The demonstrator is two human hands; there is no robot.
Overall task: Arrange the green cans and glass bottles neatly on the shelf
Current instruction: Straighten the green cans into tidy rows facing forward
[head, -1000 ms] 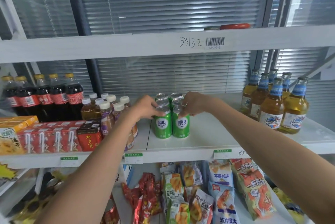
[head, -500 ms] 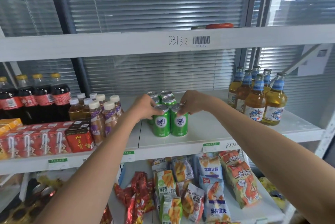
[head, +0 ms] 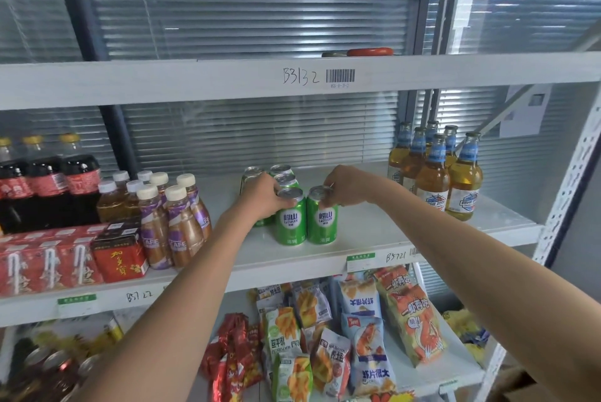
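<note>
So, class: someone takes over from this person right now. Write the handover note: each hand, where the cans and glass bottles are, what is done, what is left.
Left hand: gripping the front-left green can near its top.
Right hand: fingers pinching the rim of the front-right green can.
Green cans: upright in a tight cluster at mid-shelf, front pair side by side, labels forward, others behind.
Glass bottles: upright, grouped at the shelf's right end, untouched.
Done: cans gathered.
Left: square up the can rows, then probably line up the bottles.
</note>
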